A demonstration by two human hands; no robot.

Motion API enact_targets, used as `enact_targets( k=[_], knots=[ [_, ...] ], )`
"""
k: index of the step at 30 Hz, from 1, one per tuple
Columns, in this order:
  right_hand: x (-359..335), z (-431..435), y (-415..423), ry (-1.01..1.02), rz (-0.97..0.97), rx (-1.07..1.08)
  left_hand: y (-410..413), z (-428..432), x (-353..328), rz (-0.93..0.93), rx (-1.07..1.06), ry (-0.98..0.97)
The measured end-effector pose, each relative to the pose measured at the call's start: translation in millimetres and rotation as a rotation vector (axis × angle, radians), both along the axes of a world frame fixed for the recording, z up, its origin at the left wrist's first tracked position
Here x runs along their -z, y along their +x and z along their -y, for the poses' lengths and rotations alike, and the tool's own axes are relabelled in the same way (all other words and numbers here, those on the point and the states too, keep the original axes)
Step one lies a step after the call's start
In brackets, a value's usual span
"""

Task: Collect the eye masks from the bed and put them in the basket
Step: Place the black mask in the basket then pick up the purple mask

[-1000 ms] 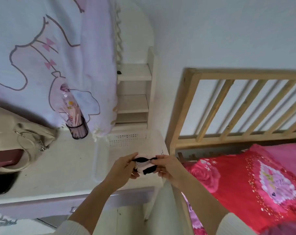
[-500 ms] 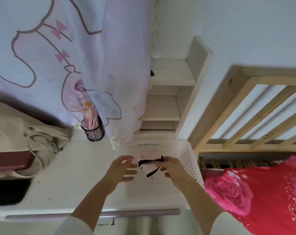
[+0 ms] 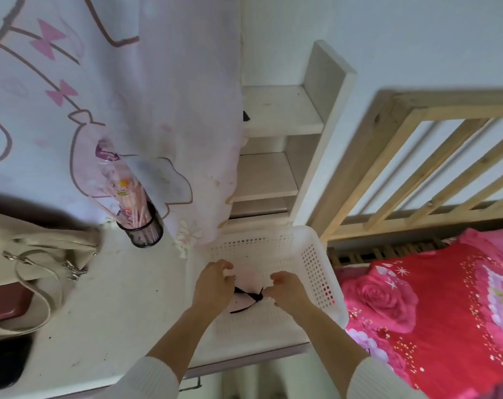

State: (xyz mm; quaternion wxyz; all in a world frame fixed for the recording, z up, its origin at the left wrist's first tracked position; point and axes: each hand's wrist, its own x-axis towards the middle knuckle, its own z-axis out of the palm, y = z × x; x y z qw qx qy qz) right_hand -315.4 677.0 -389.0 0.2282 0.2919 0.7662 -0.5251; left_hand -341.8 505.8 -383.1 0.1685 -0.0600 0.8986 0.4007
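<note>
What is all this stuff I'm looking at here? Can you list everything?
eye mask: one, pale pink with black straps, low inside the basket between both hands
basket: one, white perforated plastic, on the desk's right end
desk: one, off-white
pen holder: one, dark mesh, holding pink sticks
handbag: one, beige, desk's left
curtain: one, pale lilac cartoon print
shelves: white, behind basket
bed frame: wooden slats, right
pillow: one, red and pink floral
left hand: at the mask
right hand: at the mask
</note>
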Motion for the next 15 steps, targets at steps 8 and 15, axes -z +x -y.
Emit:
enact_targets(
  k=[8, 15],
  knots=[
    [-62, -119, 54, 0.159, -0.329, 0.198, 0, -147, -29, -0.248, 0.325, 0.103],
    [-58, -281, 176, 0.32, -0.239, 0.556, 75, -339, -34, -0.338, 0.786, 0.13]
  ],
)
